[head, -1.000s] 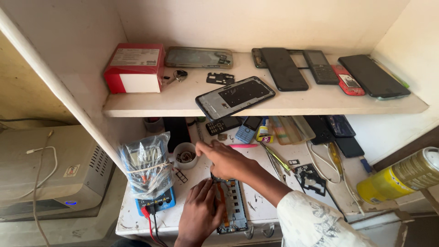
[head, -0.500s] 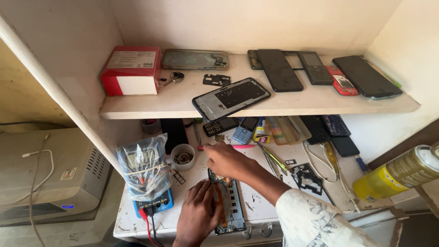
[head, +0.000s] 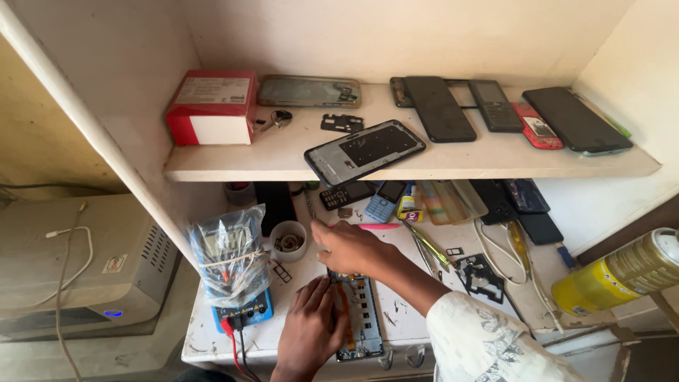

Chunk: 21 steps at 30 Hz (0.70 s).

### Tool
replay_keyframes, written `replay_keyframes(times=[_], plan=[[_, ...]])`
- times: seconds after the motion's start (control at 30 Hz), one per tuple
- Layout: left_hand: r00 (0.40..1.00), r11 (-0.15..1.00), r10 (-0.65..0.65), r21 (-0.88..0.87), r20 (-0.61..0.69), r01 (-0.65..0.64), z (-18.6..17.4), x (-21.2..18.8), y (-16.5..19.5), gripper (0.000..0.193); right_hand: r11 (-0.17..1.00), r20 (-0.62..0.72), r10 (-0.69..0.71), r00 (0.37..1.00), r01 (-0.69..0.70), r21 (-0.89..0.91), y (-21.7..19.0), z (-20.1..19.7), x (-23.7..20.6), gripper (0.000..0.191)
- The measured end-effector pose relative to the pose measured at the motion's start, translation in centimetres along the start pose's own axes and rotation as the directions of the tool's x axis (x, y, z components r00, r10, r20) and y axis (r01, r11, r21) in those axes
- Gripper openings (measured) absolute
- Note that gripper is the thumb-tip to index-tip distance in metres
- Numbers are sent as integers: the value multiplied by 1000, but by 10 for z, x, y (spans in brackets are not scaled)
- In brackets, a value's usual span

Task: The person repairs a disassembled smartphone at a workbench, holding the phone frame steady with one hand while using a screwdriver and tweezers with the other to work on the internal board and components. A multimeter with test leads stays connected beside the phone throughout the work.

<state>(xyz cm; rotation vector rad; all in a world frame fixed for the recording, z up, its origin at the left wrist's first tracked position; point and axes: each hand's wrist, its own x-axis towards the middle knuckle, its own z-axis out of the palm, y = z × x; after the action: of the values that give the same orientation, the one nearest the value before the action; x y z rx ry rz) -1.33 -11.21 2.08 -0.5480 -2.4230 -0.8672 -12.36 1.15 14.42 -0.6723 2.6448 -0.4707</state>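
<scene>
A: How is the light?

B: Soft, warm daylight fills the alcove. It is bright on the back wall and on the shelf (head: 495,159), so it seems to come from the front and above.

A: Any shadows?

B: The shelf throws a band of shade over the rear of the worktop (head: 424,315) beneath it. The left hand (head: 308,336) and right hand (head: 350,247) cast only faint ones.

A: Glare?

B: Mild sheen on the dark phone screens and on the yellow spray can (head: 615,276).

A: Sharpness?

B: The centre is crisp. Straight edges bow toward the corners, a wide-lens effect, and the sleeve at the bottom looks soft.
</scene>
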Motion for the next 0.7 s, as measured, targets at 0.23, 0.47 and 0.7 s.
replay_keyframes(times=[0.23,0.47,0.7], plan=[[1000,1000,0,4,17,0,0,-1,2,47,999,-34,-46,998,46,-8,-5,0,-2,37],[1000,1000,-9,-20,11,9,-3,0,7,47,982,-106,-186,977,188,18,-6,-1,-5,29],[1000,1000,-11,-17,0,11,-6,-2,8,44,983,66,128,990,-135,124,-19,-11,-9,35]])
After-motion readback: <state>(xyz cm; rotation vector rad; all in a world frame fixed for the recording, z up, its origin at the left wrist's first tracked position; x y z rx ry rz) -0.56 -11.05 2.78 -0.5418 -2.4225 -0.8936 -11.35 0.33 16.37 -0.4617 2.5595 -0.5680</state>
